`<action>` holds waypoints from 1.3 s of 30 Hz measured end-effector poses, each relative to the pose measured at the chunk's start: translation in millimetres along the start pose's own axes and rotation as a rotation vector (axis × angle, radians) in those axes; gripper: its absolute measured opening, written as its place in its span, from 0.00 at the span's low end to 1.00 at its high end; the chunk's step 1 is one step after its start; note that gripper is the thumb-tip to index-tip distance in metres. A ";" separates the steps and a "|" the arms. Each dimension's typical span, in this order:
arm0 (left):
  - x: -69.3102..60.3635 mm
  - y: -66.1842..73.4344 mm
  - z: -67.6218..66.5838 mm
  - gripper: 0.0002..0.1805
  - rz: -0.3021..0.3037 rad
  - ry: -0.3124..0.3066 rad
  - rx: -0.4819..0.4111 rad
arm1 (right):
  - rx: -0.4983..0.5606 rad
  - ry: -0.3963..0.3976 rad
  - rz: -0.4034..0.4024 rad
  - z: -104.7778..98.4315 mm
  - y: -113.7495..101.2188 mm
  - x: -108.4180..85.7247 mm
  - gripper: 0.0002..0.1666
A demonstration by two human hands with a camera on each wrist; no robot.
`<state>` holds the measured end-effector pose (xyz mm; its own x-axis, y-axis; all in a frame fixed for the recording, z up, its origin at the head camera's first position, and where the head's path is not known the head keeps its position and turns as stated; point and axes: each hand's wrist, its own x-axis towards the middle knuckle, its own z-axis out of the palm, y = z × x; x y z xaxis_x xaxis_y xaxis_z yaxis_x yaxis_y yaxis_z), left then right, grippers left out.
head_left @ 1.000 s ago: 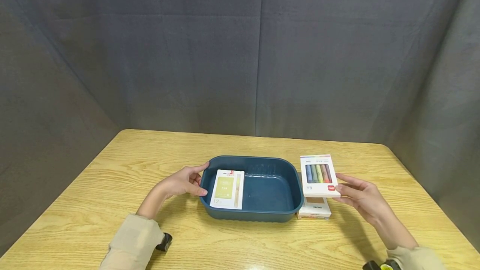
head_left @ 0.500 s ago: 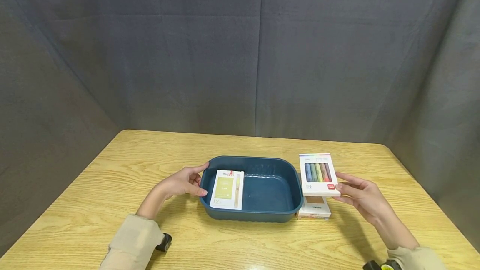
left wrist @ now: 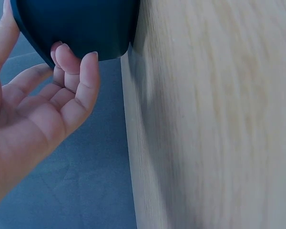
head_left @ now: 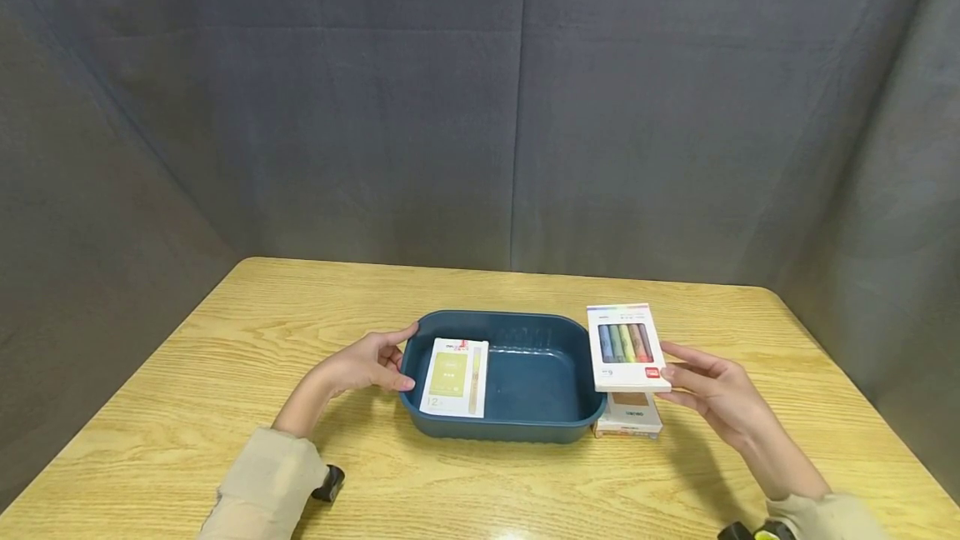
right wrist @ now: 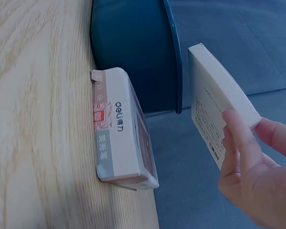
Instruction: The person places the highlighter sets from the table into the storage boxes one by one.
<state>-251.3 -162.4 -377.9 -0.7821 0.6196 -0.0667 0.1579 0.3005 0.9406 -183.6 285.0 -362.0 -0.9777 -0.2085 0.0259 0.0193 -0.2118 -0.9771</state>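
A dark blue plastic bin (head_left: 502,424) stands on the table. My left hand (head_left: 367,363) grips its left end, with the thumb at the rim; in the left wrist view several curled fingertips lie against the outer wall of the bin (left wrist: 81,28). At the right end, my right hand (head_left: 716,394) pinches a white box of colored pens (head_left: 628,348) by its near right corner. This windowed box is held tilted in the air, its left edge over the bin's right rim. Inside the bin, at the left, lies a white and yellow-green box (head_left: 453,380).
Beneath the held box, a white carton (head_left: 630,417) lies beside the bin's right wall, partly hidden in the head view. The right wrist view shows printing on the side of this carton (right wrist: 117,126). Grey curtains (head_left: 517,123) hang around the wood-grain table (head_left: 480,490).
My right hand has moved slightly left with the pen box, which now overlaps the bin's right rim in the head view. The left hand and bin have stayed put.
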 end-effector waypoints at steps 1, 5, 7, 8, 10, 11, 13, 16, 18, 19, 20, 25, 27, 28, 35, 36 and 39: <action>-0.1 0.1 -0.1 0.51 0.000 0.000 0.000 | 0.000 -0.002 0.000 1.1 0.0 0.1 0.20; -0.7 0.2 -0.3 0.51 0.003 -0.002 0.007 | 0.000 -0.020 -0.008 5.3 1.1 0.4 0.20; -0.9 0.8 -0.2 0.51 -0.005 0.003 0.005 | -0.010 -0.018 0.000 7.6 1.2 0.7 0.20; -0.9 0.8 -0.2 0.51 -0.004 0.003 0.004 | -0.014 -0.016 0.004 8.5 1.3 1.0 0.20; -0.8 0.9 0.0 0.51 -0.001 0.002 -0.001 | -0.031 -0.006 0.012 10.6 1.4 1.5 0.20; -0.8 0.7 -0.1 0.51 -0.004 0.003 -0.005 | -0.037 -0.003 0.016 11.5 1.5 1.6 0.19; -0.9 0.3 0.0 0.51 0.001 0.001 -0.007 | -0.041 -0.002 0.022 13.0 2.0 1.8 0.19; -1.2 0.2 0.0 0.51 0.003 -0.002 -0.007 | -0.052 0.003 0.025 15.1 2.6 1.9 0.18; -1.3 0.6 0.2 0.51 0.001 -0.001 -0.005 | -0.054 0.002 0.028 16.4 3.1 2.0 0.17; -1.3 0.8 0.3 0.51 0.000 0.000 -0.006 | -0.058 0.003 0.029 17.2 3.2 2.1 0.17; -1.3 0.9 0.3 0.51 0.000 -0.001 -0.007 | -0.058 0.003 0.030 18.0 3.4 2.2 0.17; -1.2 1.1 0.5 0.51 0.000 -0.002 -0.010 | -0.060 0.001 0.040 21.8 5.0 2.8 0.17; -1.1 1.1 0.4 0.51 -0.002 -0.002 -0.010 | -0.065 0.000 0.045 22.9 6.0 2.9 0.17; -1.1 1.4 0.4 0.51 -0.002 -0.002 -0.011 | -0.067 -0.002 0.046 23.4 6.5 3.0 0.17; -0.7 -0.3 -1.2 0.51 0.019 -0.012 -0.005 | -0.099 0.005 0.039 27.6 11.0 4.6 0.15; -0.6 -0.5 -1.2 0.51 0.017 -0.012 -0.010 | -0.103 0.005 0.037 28.2 11.7 4.8 0.15; -0.6 -0.6 -1.3 0.51 0.014 -0.013 -0.015 | -0.121 0.004 0.033 29.5 13.7 5.7 0.15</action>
<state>-251.7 -163.9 -378.0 -0.7716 0.6335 -0.0574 0.1600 0.2806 0.9464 -182.7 252.7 -369.0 -0.9777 -0.2100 -0.0077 0.0268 -0.0881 -0.9957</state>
